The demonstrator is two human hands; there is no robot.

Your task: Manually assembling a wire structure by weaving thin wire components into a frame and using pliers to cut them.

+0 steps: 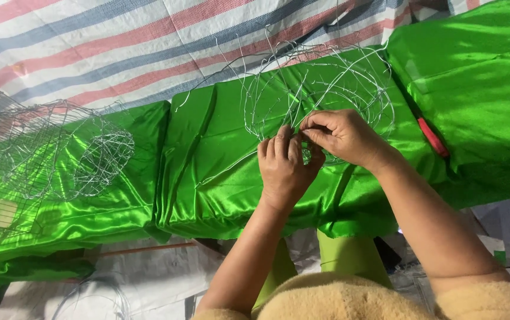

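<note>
Fuzzy tan sleeves (350, 299) fill the bottom edge, and both bare forearms reach up from them to a wire frame (320, 89) lying on shiny green cloth (219, 172). Left hand (284, 169) is closed, fingers curled together and pinching thin wire at the frame's near rim. Right hand (341, 136) meets it from the side, thumb and forefinger nipped tight on the same spot — the two sets of fingertips touch. Just what strand each one grips is too fine to tell.

That frame is a loose round cage of silver wire, resting on the middle fold of the cloth, with stray ends sticking out toward the striped tarp (119, 47) behind it. Another wire frame (98, 157), smaller and denser, sits well apart to the left, beside a wire mesh cage (0, 154). A red tool (432, 137) lies on the cloth off to the right.

Risks, as I judge them: the free wire ends are sharp and springy, so a slip of the pinch could let one whip back and prick a finger. Pulling too hard at the join could bend the hoops out of round. Loose ends dragged across the satin could also snag it — the cloth looks thin and slippery, and the frame may slide on it under a sideways tug.
</note>
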